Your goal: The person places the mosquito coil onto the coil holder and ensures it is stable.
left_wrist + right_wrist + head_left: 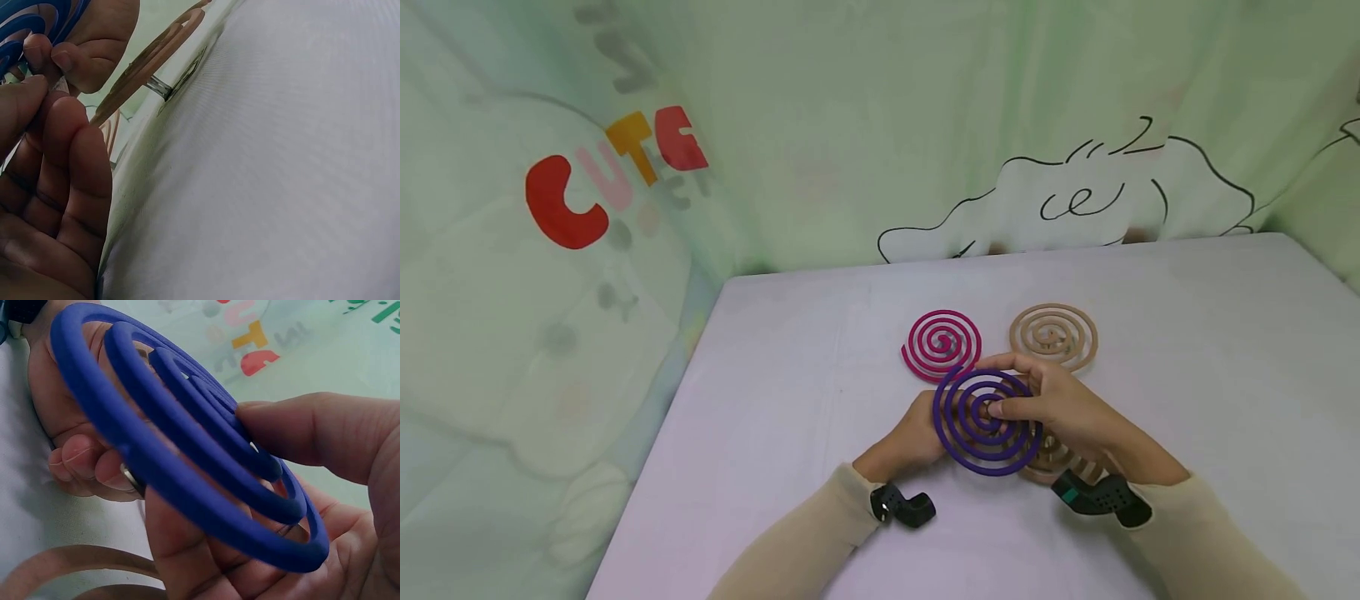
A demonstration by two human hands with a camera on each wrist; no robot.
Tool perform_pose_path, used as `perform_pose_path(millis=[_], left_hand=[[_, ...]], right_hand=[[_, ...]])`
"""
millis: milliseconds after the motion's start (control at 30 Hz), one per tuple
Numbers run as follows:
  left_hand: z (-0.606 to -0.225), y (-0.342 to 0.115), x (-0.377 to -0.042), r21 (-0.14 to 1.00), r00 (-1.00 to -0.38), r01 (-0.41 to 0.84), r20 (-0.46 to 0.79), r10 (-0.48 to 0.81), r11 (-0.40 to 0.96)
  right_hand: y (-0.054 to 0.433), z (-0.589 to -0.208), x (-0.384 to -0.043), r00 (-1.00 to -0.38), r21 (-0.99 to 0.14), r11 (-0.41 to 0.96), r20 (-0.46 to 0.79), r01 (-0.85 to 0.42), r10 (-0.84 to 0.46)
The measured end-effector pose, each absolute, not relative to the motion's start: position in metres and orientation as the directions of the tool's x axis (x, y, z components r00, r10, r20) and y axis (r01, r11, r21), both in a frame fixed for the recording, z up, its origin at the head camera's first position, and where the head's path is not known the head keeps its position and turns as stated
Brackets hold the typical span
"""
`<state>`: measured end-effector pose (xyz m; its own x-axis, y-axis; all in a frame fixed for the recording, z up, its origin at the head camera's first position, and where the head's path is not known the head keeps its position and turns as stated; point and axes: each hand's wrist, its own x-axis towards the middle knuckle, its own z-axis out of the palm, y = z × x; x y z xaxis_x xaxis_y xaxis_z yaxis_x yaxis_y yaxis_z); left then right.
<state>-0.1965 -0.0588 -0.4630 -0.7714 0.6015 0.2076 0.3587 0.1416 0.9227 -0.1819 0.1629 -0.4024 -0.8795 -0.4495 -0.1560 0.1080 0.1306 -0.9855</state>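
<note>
A purple-blue mosquito coil (989,472) is tilted up above the table, its turns showing broadly in the head view. My right hand (1071,408) pinches it near the centre, the thumb on top and the fingers beneath. Behind the coil, my left hand (921,425) is partly hidden. Its curled fingertips pinch a small metal stand (131,479) under the coil, of which only a bit shows in the right wrist view. Close to the right hand, a brown coil (1037,477) lies partly covered by the purple one.
Farther back are a pink coil (943,342) and a tan coil (1054,337). A brown coil (144,65) is raised on a metal stand (160,89) in the left wrist view. Printed cloth (820,150) hangs behind the white table (775,400).
</note>
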Motion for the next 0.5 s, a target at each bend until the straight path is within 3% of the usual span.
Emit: perform_pose_path(millis=[500], left_hand=[[-0.4642, -0.06, -0.1948, 0.926, -0.786, 0.345, 0.195, 0.587, 0.154]], right_hand=[[0.1624, -0.4049, -0.1817, -0.878, -0.986, 0.107, -0.16, 0.125, -0.45]])
